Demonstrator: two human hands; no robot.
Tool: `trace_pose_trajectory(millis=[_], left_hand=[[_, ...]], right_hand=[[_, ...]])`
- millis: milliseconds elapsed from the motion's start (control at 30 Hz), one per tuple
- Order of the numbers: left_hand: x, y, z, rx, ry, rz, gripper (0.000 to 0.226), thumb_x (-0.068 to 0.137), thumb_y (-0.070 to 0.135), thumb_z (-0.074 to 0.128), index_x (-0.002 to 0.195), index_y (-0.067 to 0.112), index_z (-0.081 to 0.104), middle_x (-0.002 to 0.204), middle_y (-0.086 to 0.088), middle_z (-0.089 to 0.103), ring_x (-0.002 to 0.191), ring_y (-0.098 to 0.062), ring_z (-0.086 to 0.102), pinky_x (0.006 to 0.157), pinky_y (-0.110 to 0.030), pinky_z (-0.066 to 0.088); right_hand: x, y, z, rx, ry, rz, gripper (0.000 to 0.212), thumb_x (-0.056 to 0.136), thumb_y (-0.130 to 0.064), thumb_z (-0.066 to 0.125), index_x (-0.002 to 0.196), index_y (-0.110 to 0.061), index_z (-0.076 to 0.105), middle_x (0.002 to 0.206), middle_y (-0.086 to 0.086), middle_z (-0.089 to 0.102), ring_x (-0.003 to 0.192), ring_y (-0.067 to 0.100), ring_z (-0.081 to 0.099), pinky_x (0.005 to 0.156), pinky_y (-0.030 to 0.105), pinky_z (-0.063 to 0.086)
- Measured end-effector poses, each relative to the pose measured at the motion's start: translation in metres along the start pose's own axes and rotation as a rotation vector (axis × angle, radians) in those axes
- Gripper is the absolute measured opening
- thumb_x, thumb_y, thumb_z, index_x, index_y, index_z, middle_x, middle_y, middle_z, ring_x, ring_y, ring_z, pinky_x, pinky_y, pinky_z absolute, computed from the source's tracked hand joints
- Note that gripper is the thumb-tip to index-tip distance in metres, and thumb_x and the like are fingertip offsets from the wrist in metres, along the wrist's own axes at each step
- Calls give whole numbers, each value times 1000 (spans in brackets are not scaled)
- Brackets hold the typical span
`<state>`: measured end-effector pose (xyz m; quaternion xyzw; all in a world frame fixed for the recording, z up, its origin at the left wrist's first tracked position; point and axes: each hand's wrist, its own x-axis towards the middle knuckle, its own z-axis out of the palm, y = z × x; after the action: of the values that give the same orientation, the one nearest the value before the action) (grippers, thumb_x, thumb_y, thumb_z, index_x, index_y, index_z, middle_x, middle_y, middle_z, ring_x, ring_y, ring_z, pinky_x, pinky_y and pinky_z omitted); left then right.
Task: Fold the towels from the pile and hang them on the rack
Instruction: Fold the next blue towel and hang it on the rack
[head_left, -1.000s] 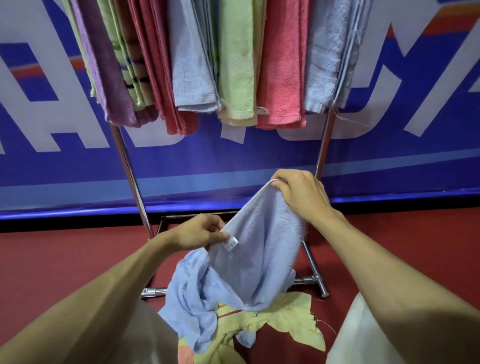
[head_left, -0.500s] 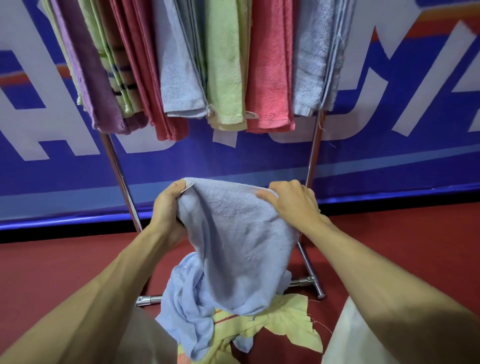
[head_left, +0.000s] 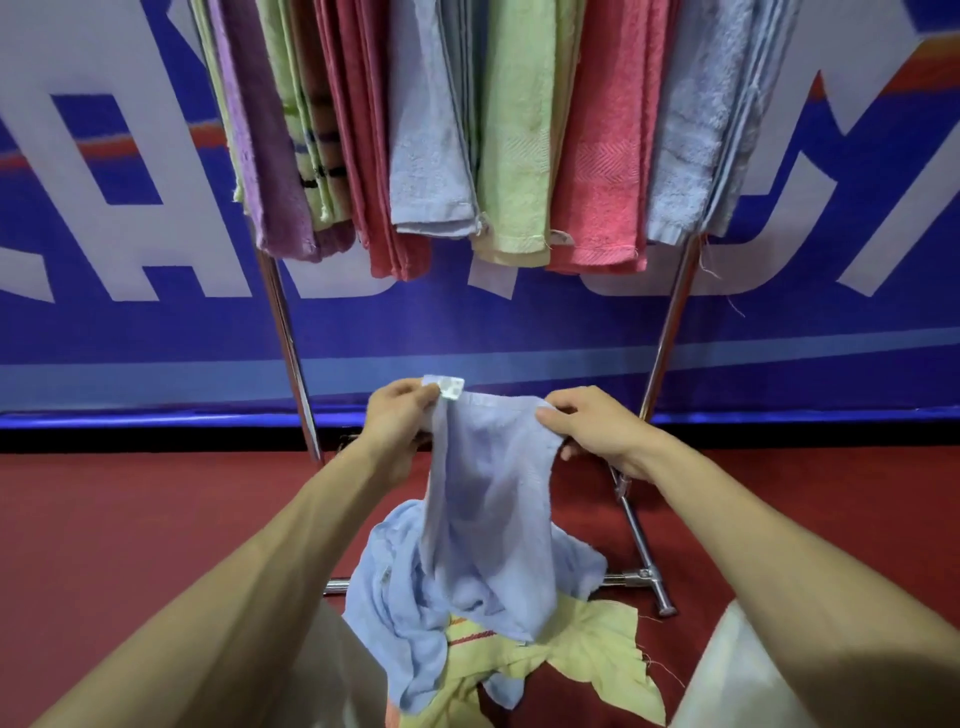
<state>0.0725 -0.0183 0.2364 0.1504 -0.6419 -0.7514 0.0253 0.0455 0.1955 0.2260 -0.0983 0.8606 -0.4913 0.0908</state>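
pinching a thin blue towel (head_left: 488, 499) by its top edge at centre frame, left hand (head_left: 397, 418) on the tagged corner, right hand (head_left: 597, 434) gripping the other; it hangs limp and light above the pile (head_left: 587, 639), below the rack (head_left: 667, 332). corners look the surest hold.

The left forearm (head_left: 249, 582) and right forearm (head_left: 763, 545), both bare, reach forward from the lower corners and converge toward the middle. The left hand (head_left: 397, 423) pinches one top corner of the towel (head_left: 488, 499) between thumb and fingers. The right hand (head_left: 597, 431) sits level with it, back upward, thumb and curled fingers gripping the other top corner. The hands are near each other but not touching, wrists fairly straight
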Motion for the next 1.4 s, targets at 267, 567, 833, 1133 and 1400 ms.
trace_pose_trajectory(millis=[267,567,833,1133,1400], left_hand=[[-10,-11,18,307,-142,23,14,88,-1,60,75,3,59,66,-11,54,50,-15,50,45,-18,44],[-17,-7,28,63,-182,-116,9,89,-7,54,85,-7,63,74,-16,62,51,-15,64,57,-22,57],[-19,-6,25,87,-218,-129,16,89,-8,56,73,-5,59,61,-15,67,52,-18,67,50,-24,56],[-6,-15,11,354,-264,29,22,87,-10,51,98,9,55,75,-10,69,67,-19,65,61,-24,53],[8,-32,1,1009,-509,328,26,70,15,83,88,19,64,81,-1,60,71,-13,50,68,-32,44]], right_hand=[[1,-22,12,-11,343,-68,14,88,-22,64,75,-16,66,62,-2,60,52,17,57,61,26,47],[-24,-38,31,-457,89,-256,23,92,-20,55,82,-8,71,62,0,55,69,22,48,62,31,39],[-25,-32,29,-377,-44,-175,50,74,-52,73,77,-3,67,62,10,59,64,21,55,61,32,45],[-17,-27,7,-368,-3,-150,11,86,-17,62,83,-21,72,65,-9,63,63,6,57,66,25,48],[-22,-20,-9,-267,-19,-301,16,92,-8,57,88,-12,72,77,-13,65,74,2,56,73,21,44]])
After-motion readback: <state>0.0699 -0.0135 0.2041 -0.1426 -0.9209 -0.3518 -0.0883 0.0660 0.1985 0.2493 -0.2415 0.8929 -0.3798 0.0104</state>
